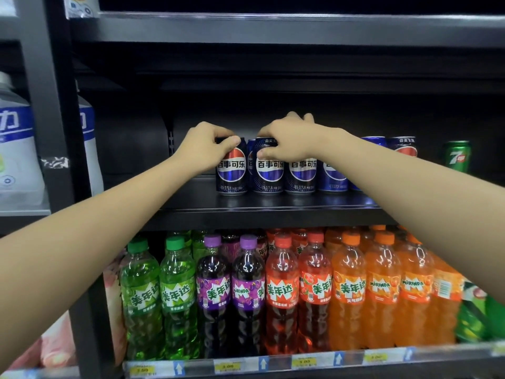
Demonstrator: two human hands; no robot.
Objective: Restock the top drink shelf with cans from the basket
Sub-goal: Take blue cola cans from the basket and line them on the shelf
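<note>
Both arms are reaching up to the dark drink shelf [273, 206], where a row of Pepsi cans is standing near the front edge. The left hand [207, 144] is curling its fingers and thumb round the top of the leftmost can [231, 173], which is sitting upright on the shelf at the end of the row. The right hand [287, 139] is gripping the rim of the second can [269, 173], thumb at the front and fingers bent over the lid; this can is standing just beside the first, the two nearly touching. To the right a third can [302, 175] and a bluer can [332, 177] are continuing the row (the right forearm is covering whatever comes next), and further back a green 7up can [457, 157] is standing apart. The basket is not showing from here. Below, the lower shelf is holding Mirinda bottles [281, 294] in green, purple, red and orange, with price tags [303, 361] along its rail. Large water jugs [16, 151] are sitting off to the left.
</note>
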